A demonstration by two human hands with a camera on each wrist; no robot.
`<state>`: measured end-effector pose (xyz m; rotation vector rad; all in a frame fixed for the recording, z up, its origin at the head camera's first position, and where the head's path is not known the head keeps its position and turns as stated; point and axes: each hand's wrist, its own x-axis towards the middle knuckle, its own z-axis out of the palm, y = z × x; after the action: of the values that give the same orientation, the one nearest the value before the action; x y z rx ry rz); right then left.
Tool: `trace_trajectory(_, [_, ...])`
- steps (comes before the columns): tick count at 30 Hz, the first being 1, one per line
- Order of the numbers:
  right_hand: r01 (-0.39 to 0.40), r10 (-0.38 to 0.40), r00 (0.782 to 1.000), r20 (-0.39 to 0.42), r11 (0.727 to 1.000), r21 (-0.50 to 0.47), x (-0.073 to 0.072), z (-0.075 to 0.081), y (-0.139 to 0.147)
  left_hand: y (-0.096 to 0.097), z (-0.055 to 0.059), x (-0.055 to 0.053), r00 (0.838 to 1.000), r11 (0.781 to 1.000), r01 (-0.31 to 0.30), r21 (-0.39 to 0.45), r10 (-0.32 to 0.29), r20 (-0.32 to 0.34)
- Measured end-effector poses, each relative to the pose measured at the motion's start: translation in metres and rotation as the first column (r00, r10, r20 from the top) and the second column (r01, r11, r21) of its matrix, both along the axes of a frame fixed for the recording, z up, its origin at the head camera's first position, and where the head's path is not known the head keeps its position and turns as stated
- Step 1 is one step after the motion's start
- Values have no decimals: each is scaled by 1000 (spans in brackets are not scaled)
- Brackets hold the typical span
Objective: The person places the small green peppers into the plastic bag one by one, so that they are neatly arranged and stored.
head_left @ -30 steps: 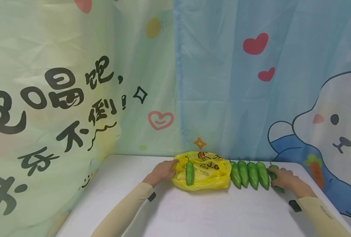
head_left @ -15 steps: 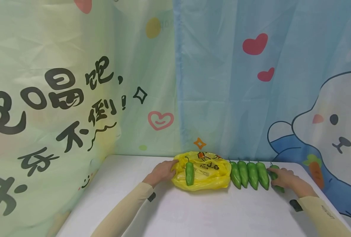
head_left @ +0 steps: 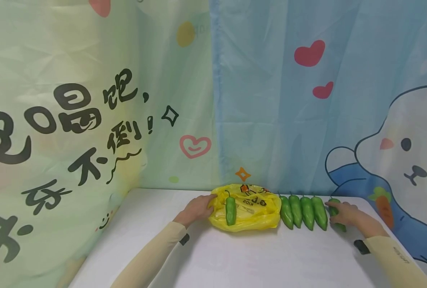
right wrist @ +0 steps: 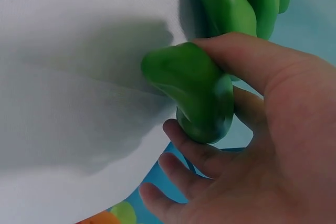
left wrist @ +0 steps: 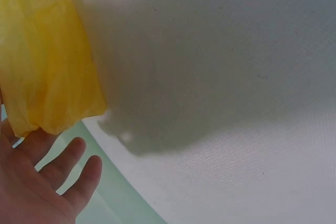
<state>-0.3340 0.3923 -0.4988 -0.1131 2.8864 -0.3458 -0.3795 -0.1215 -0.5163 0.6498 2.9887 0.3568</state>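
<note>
A crumpled yellow plastic bag with dark print lies at the back of the white table, one green pepper upon its left part. My left hand pinches the bag's left edge; in the left wrist view the other fingers spread below the yellow plastic, and the thumb is hidden. At the right, my right hand grips another green pepper between thumb and fingers. Just left of that hand, several green peppers lie side by side, stems toward the curtain, up to the bag's right edge.
The white table stretches toward me in front of the bag. Its back edge meets a printed curtain with hearts and a rabbit figure. Another printed curtain with large black characters hangs along the left.
The pepper in my right hand has shifted slightly away from me, toward the back of the table. My left hand and the bag have stayed in place.
</note>
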Motion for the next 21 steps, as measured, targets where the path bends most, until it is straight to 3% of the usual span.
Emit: trace_trajectory(21, [-69,69,997,-46,998,6,5,16,-5,2,3,2,999,1000,-30,-5,30,23])
